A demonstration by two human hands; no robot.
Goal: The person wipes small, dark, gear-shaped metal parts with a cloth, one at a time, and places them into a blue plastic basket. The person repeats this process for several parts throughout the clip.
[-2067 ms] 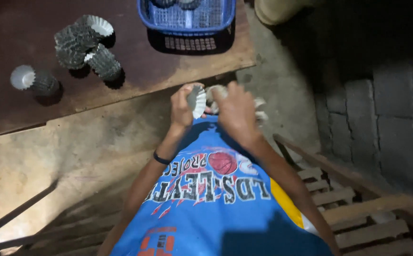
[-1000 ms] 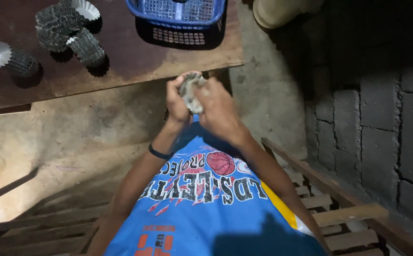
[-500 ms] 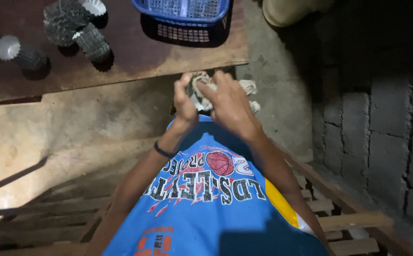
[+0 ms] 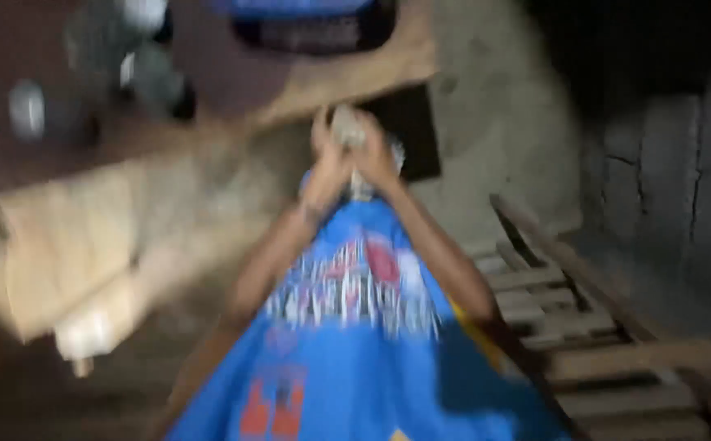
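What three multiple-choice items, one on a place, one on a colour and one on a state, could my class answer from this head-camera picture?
1. Where is the blue basket?
A. at the top edge, on the dark table
B. on the wooden slats at lower right
C. on the person's lap

2. What colour is most of the shirt?
A. green
B. blue
C. white

3. How are the two hands?
A. far apart
B. flat on the table
C. close together around one small pale thing

Answers: 1 A, the basket sits on the table at the top edge. 2 B, the cloth is blue with a printed patch. 3 C, the left hand and right hand meet around the small pale thing, which is too blurred to name.
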